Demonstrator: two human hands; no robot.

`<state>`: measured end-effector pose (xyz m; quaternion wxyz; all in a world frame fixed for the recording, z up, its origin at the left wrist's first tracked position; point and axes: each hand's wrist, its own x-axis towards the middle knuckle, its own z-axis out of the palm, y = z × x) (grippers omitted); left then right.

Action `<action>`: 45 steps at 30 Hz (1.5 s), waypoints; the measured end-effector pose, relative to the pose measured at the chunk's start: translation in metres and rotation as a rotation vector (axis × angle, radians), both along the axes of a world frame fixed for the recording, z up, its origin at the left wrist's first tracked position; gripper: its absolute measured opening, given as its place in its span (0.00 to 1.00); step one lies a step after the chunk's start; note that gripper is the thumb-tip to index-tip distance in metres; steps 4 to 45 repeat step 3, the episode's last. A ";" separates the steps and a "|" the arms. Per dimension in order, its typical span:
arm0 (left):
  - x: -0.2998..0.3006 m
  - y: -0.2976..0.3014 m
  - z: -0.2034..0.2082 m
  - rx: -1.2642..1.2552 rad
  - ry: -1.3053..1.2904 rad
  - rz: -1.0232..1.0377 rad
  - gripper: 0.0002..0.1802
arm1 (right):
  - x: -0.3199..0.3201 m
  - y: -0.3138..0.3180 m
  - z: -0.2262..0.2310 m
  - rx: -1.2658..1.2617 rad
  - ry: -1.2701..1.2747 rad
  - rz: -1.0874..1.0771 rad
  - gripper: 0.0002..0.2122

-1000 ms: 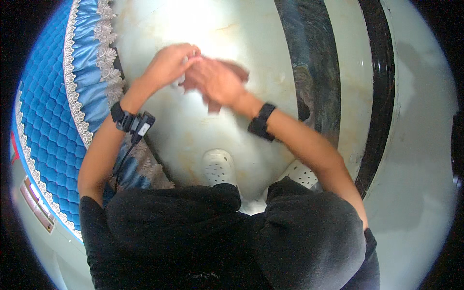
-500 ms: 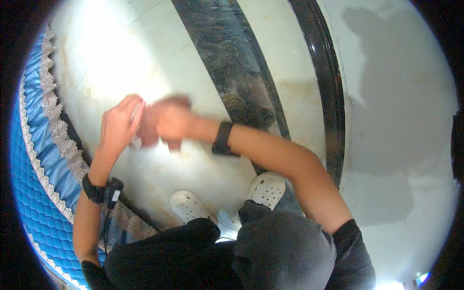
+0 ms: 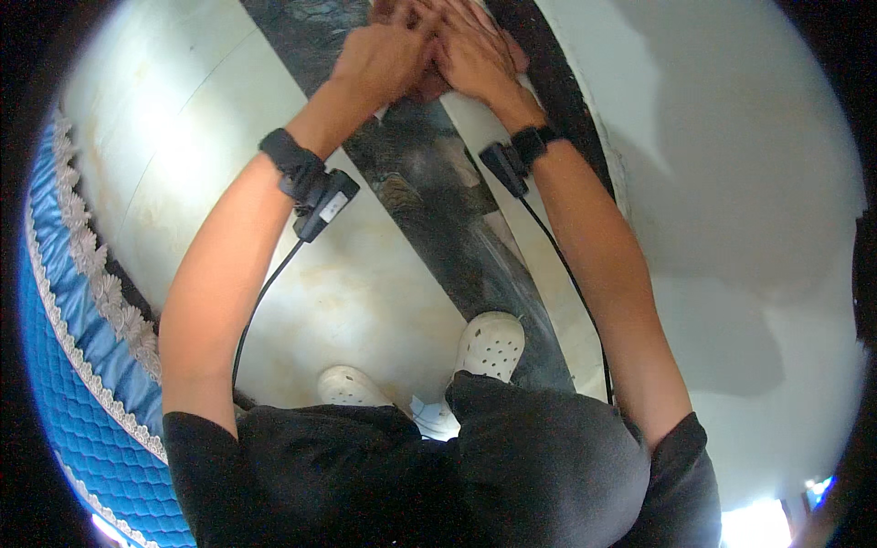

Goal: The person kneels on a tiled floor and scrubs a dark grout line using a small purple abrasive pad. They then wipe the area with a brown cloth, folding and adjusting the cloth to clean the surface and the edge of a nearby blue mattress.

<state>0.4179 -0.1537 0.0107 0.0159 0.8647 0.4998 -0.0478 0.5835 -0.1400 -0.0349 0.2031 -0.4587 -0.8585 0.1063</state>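
A reddish-brown cloth lies against the floor at the top of the head view, mostly covered by my hands. My right hand rests flat over it near the dark skirting, fingers stretched forward. Close beside it, my left hand is also on the cloth, its fingers extended and meeting the right hand's fingers. The fingertips are slightly blurred and partly cut by the picture's edge. Each wrist carries a black strap; small black devices with cables hang from them.
A dark marble band crosses the pale floor. Black skirting meets a white wall on the right. A blue quilted bed cover with lace trim is at left. White clogs are on my feet.
Both hands have moved forward and to the right with the cloth, from above the pale floor to beside the skirting. My arms are now stretched out, and the right hand has flattened.
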 end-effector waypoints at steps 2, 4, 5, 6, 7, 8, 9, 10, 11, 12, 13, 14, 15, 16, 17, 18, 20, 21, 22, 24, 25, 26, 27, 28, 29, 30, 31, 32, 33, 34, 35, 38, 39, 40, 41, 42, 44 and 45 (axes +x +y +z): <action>0.034 -0.006 -0.005 -0.225 0.003 -0.086 0.36 | 0.038 -0.028 -0.019 0.002 0.186 -0.049 0.28; 0.039 -0.007 -0.005 -0.229 0.001 -0.095 0.36 | 0.043 -0.031 -0.019 -0.001 0.184 -0.058 0.28; 0.039 -0.007 -0.005 -0.229 0.001 -0.095 0.36 | 0.043 -0.031 -0.019 -0.001 0.184 -0.058 0.28; 0.039 -0.007 -0.005 -0.229 0.001 -0.095 0.36 | 0.043 -0.031 -0.019 -0.001 0.184 -0.058 0.28; 0.039 -0.007 -0.005 -0.229 0.001 -0.095 0.36 | 0.043 -0.031 -0.019 -0.001 0.184 -0.058 0.28; 0.039 -0.007 -0.005 -0.229 0.001 -0.095 0.36 | 0.043 -0.031 -0.019 -0.001 0.184 -0.058 0.28; 0.039 -0.007 -0.005 -0.229 0.001 -0.095 0.36 | 0.043 -0.031 -0.019 -0.001 0.184 -0.058 0.28; 0.039 -0.007 -0.005 -0.229 0.001 -0.095 0.36 | 0.043 -0.031 -0.019 -0.001 0.184 -0.058 0.28; 0.039 -0.007 -0.005 -0.229 0.001 -0.095 0.36 | 0.043 -0.031 -0.019 -0.001 0.184 -0.058 0.28; 0.039 -0.007 -0.005 -0.229 0.001 -0.095 0.36 | 0.043 -0.031 -0.019 -0.001 0.184 -0.058 0.28; 0.039 -0.007 -0.005 -0.229 0.001 -0.095 0.36 | 0.043 -0.031 -0.019 -0.001 0.184 -0.058 0.28; 0.039 -0.007 -0.005 -0.229 0.001 -0.095 0.36 | 0.043 -0.031 -0.019 -0.001 0.184 -0.058 0.28; 0.039 -0.007 -0.005 -0.229 0.001 -0.095 0.36 | 0.043 -0.031 -0.019 -0.001 0.184 -0.058 0.28; 0.039 -0.007 -0.005 -0.229 0.001 -0.095 0.36 | 0.043 -0.031 -0.019 -0.001 0.184 -0.058 0.28; 0.039 -0.007 -0.005 -0.229 0.001 -0.095 0.36 | 0.043 -0.031 -0.019 -0.001 0.184 -0.058 0.28; 0.039 -0.007 -0.005 -0.229 0.001 -0.095 0.36 | 0.043 -0.031 -0.019 -0.001 0.184 -0.058 0.28; 0.039 -0.007 -0.005 -0.229 0.001 -0.095 0.36 | 0.043 -0.031 -0.019 -0.001 0.184 -0.058 0.28; 0.039 -0.007 -0.005 -0.229 0.001 -0.095 0.36 | 0.043 -0.031 -0.019 -0.001 0.184 -0.058 0.28; 0.039 -0.007 -0.005 -0.229 0.001 -0.095 0.36 | 0.043 -0.031 -0.019 -0.001 0.184 -0.058 0.28; 0.039 -0.007 -0.005 -0.229 0.001 -0.095 0.36 | 0.043 -0.031 -0.019 -0.001 0.184 -0.058 0.28; 0.039 -0.007 -0.005 -0.229 0.001 -0.095 0.36 | 0.043 -0.031 -0.019 -0.001 0.184 -0.058 0.28; 0.039 -0.007 -0.005 -0.229 0.001 -0.095 0.36 | 0.043 -0.031 -0.019 -0.001 0.184 -0.058 0.28; 0.039 -0.007 -0.005 -0.229 0.001 -0.095 0.36 | 0.043 -0.031 -0.019 -0.001 0.184 -0.058 0.28; 0.039 -0.007 -0.005 -0.229 0.001 -0.095 0.36 | 0.043 -0.031 -0.019 -0.001 0.184 -0.058 0.28; 0.039 -0.007 -0.005 -0.229 0.001 -0.095 0.36 | 0.043 -0.031 -0.019 -0.001 0.184 -0.058 0.28; 0.039 -0.007 -0.005 -0.229 0.001 -0.095 0.36 | 0.043 -0.031 -0.019 -0.001 0.184 -0.058 0.28; 0.039 -0.007 -0.005 -0.229 0.001 -0.095 0.36 | 0.043 -0.031 -0.019 -0.001 0.184 -0.058 0.28; 0.039 -0.007 -0.005 -0.229 0.001 -0.095 0.36 | 0.043 -0.031 -0.019 -0.001 0.184 -0.058 0.28; 0.039 -0.007 -0.005 -0.229 0.001 -0.095 0.36 | 0.043 -0.031 -0.019 -0.001 0.184 -0.058 0.28; 0.039 -0.007 -0.005 -0.229 0.001 -0.095 0.36 | 0.043 -0.031 -0.019 -0.001 0.184 -0.058 0.28; 0.039 -0.007 -0.005 -0.229 0.001 -0.095 0.36 | 0.043 -0.031 -0.019 -0.001 0.184 -0.058 0.28; 0.039 -0.007 -0.005 -0.229 0.001 -0.095 0.36 | 0.043 -0.031 -0.019 -0.001 0.184 -0.058 0.28; 0.039 -0.007 -0.005 -0.229 0.001 -0.095 0.36 | 0.043 -0.031 -0.019 -0.001 0.184 -0.058 0.28; 0.039 -0.007 -0.005 -0.229 0.001 -0.095 0.36 | 0.043 -0.031 -0.019 -0.001 0.184 -0.058 0.28; 0.039 -0.007 -0.005 -0.229 0.001 -0.095 0.36 | 0.043 -0.031 -0.019 -0.001 0.184 -0.058 0.28; 0.039 -0.007 -0.005 -0.229 0.001 -0.095 0.36 | 0.043 -0.031 -0.019 -0.001 0.184 -0.058 0.28; 0.039 -0.007 -0.005 -0.229 0.001 -0.095 0.36 | 0.043 -0.031 -0.019 -0.001 0.184 -0.058 0.28; 0.039 -0.007 -0.005 -0.229 0.001 -0.095 0.36 | 0.043 -0.031 -0.019 -0.001 0.184 -0.058 0.28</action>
